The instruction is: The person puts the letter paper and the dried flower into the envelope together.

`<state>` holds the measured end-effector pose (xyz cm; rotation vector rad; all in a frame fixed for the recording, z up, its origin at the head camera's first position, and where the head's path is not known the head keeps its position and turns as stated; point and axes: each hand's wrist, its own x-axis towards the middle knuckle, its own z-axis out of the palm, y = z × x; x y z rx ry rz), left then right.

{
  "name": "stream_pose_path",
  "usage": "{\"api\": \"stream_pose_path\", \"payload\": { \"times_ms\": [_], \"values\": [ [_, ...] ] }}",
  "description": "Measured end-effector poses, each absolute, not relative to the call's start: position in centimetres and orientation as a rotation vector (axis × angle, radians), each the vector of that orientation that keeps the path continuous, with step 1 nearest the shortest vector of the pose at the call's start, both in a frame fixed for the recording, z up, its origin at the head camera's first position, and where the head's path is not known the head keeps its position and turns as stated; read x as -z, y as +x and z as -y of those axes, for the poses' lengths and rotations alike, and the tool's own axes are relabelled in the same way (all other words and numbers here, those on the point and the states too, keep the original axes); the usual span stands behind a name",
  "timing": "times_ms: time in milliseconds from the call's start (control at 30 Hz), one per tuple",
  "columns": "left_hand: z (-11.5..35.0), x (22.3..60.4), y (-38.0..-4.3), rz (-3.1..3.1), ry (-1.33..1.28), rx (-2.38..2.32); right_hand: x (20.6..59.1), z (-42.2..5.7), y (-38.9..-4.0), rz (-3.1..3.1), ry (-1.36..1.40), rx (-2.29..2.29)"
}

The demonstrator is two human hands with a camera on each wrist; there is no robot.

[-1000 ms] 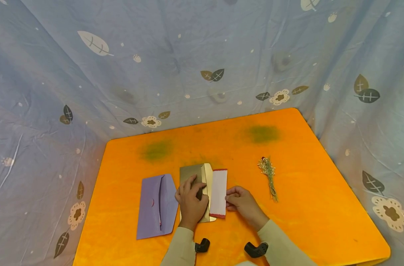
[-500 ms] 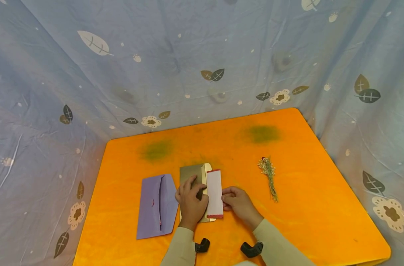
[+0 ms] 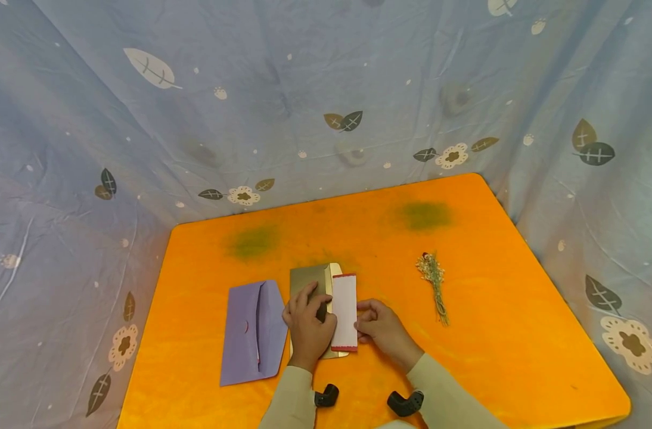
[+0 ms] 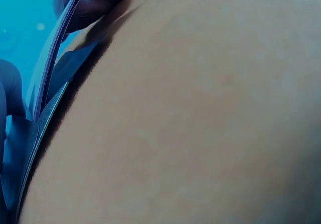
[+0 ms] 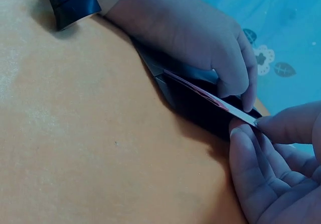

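In the head view a gold envelope point(image 3: 310, 277) lies with its flap to the right. My left hand point(image 3: 309, 326) rests on it, fingers spread, index fingertip and thumb by the envelope's mouth. A white card point(image 3: 344, 310) with red scalloped ends overlaps the flap. My right hand point(image 3: 386, 328) pinches its right edge between thumb and fingers. From the right wrist, the card point(image 5: 239, 114) shows edge-on as thin layers with red inside, tilted, its far edge at the envelope's mouth. The left wrist view also shows the card point(image 4: 52, 58) slanting down to the envelope point(image 4: 47, 116).
A purple envelope point(image 3: 239, 339) with its flap unfolded lies left of the gold one, something red-edged inside. To the right lies a small tied bunch of dried flowers point(image 3: 433, 283). The orange table point(image 3: 519, 333) is bordered by patterned blue curtains point(image 3: 283, 89).
The right hand has moved left with the card, which now overlaps the gold envelope's flap more and sits closer to the left hand. The left hand has stayed in place.
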<state>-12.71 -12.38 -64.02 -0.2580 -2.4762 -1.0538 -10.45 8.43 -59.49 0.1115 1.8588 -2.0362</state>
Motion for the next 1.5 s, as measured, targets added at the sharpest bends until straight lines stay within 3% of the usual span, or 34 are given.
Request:
{"api": "stream_pose_path", "payload": {
  "times_ms": [1500],
  "values": [
    [12.3, 63.9, -12.8, 2.5, -0.222, 1.094, 60.1, -5.0, -12.0, -2.039, 0.101, 1.955]
  ]
}}
